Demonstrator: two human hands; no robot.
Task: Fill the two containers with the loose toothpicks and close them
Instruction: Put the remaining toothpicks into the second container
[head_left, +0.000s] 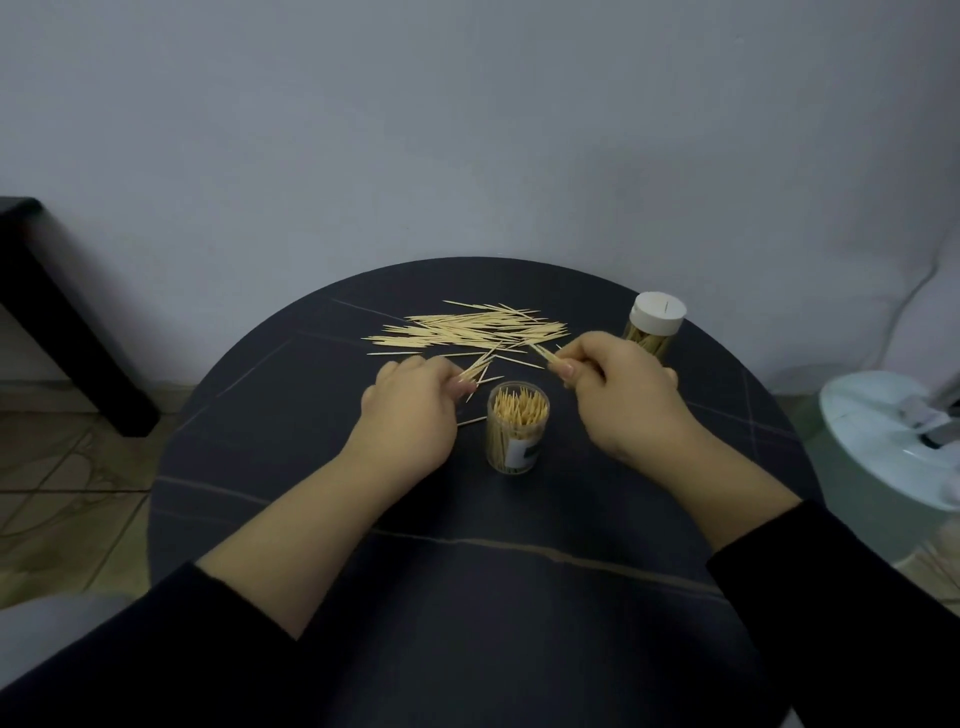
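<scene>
Table: round dark tabletop with thin pale lines (467, 582), lower centre of the frame; everything below stands or lies on it.
Open container: clear plastic cylinder with a paper label (519, 449), centre, upright and lidless, packed with standing toothpicks nearly to the rim; its lid is not in view.
Left hand (410, 415): left of centre, just beside the open cylinder; fingers curled, pinching a small bunch of pale wooden sticks (475, 370).
Right hand (618, 400): right of centre; fingers curled, pinching a few sticks that point to the upper left.
Loose stock: fanned pile of pale wooden toothpicks (467, 330), above centre, flat on the table; strays lie between the hands.
Capped container: clear cylinder with a white round lid (657, 314), upper right, upright, partly behind the right hand.
Risk, tipping: either wrist could knock the open cylinder over.
Risk, jamming: it looks nearly full, so sticks pushed in crooked may bridge the mouth and scatter.
Risk, grip: thin smooth sticks may slip from a loose pinch.
Risk, closing: tips above the rim would block the lid.
</scene>
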